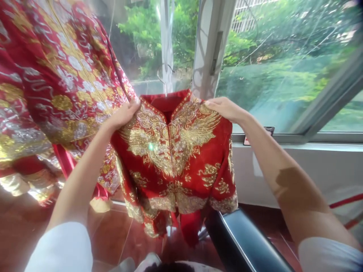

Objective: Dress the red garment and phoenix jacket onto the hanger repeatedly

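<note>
A red jacket with gold embroidery (195, 162) hangs upright in front of me, its front facing my way. The metal hook of a hanger (163, 82) rises out of its collar. My left hand (126, 112) grips the jacket at the shoulder on the left, thumb on top. At the opposite shoulder my right hand (224, 107) pinches the cloth, with the fingers partly hidden behind it. Both arms are stretched out. Below the jacket's hem hang more red cloth pieces (189, 226), partly hidden.
Larger red garments with gold and silver embroidery (76, 75) hang at the left. Behind the jacket are windows (272, 83) above a sill (297, 146). A black padded seat (249, 238) stands at lower right on the reddish tiled floor (113, 234).
</note>
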`<act>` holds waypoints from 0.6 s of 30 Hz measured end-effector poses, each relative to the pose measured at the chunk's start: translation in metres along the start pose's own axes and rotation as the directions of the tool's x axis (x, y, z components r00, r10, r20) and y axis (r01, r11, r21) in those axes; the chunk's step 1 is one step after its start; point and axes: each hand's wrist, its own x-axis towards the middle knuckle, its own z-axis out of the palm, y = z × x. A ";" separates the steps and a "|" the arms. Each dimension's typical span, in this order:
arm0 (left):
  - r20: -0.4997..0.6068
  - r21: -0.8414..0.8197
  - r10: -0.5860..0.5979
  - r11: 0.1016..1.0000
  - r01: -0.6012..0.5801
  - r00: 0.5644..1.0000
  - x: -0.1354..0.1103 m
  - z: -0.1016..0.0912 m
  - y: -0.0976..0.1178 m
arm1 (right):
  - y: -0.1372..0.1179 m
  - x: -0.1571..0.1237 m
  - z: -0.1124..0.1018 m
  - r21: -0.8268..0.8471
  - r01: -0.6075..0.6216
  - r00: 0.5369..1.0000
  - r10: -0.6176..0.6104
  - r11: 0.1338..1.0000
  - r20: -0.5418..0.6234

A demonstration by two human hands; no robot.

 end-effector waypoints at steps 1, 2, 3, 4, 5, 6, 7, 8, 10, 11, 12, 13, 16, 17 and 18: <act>0.021 0.054 -0.017 0.998 0.016 1.000 -0.007 -0.002 -0.006 | 0.004 -0.006 0.000 -0.008 -0.004 1.000 0.004 1.000 0.001; 0.040 0.096 -0.046 0.995 0.042 0.998 -0.015 -0.004 -0.013 | 0.009 -0.012 0.001 -0.020 -0.004 1.000 0.004 1.000 -0.008; 0.058 0.111 -0.079 0.991 0.073 0.995 -0.023 -0.006 -0.021 | 0.014 -0.019 0.002 -0.024 -0.003 1.000 0.002 1.000 -0.030; 0.063 0.091 -0.107 0.991 0.101 0.992 -0.031 -0.007 -0.029 | 0.018 -0.024 0.004 -0.011 -0.005 0.998 0.005 1.000 -0.067; 0.076 0.041 -0.125 0.992 0.122 0.989 -0.037 -0.008 -0.038 | 0.022 -0.029 0.006 0.024 -0.015 0.994 0.017 1.000 -0.108; 0.098 -0.026 -0.129 0.991 0.132 0.987 -0.041 -0.008 -0.045 | 0.026 -0.032 0.008 0.074 -0.031 0.989 0.041 0.997 -0.142; 0.119 -0.099 -0.117 0.987 0.129 0.986 -0.043 -0.008 -0.052 | 0.029 -0.033 0.010 0.129 -0.053 0.984 0.074 0.990 -0.163; 0.124 -0.168 -0.096 0.979 0.116 0.988 -0.044 -0.008 -0.057 | 0.031 -0.033 0.011 0.175 -0.079 0.980 0.109 0.981 -0.169; 0.100 -0.252 -0.067 0.964 0.090 0.993 -0.042 -0.007 -0.062 | 0.035 -0.032 0.014 0.210 -0.109 0.974 0.147 0.972 -0.173; 0.087 -0.258 -0.066 0.962 0.087 0.994 -0.042 -0.006 -0.061 | 0.035 -0.032 0.015 0.185 -0.101 0.971 0.138 0.978 -0.197; 0.084 -0.241 -0.071 0.966 0.089 0.994 -0.042 -0.004 -0.059 | 0.035 -0.033 0.016 0.128 -0.081 0.963 0.111 0.988 -0.247; 0.072 -0.195 -0.082 0.976 0.095 0.994 -0.043 -0.002 -0.055 | 0.034 -0.035 0.018 0.043 -0.060 0.946 0.071 0.997 -0.316; -0.121 0.097 -0.116 0.987 0.128 0.986 -0.053 0.010 -0.039 | 0.025 -0.048 0.032 -0.255 -0.068 0.833 -0.086 0.965 -0.547; -0.220 0.201 -0.107 0.968 0.153 0.970 -0.057 0.015 -0.035 | 0.020 -0.054 0.041 -0.333 -0.085 0.779 -0.145 0.939 -0.610; -0.299 0.283 -0.090 0.942 0.179 0.950 -0.061 0.020 -0.031 | 0.014 -0.060 0.052 -0.392 -0.097 0.726 -0.204 0.915 -0.656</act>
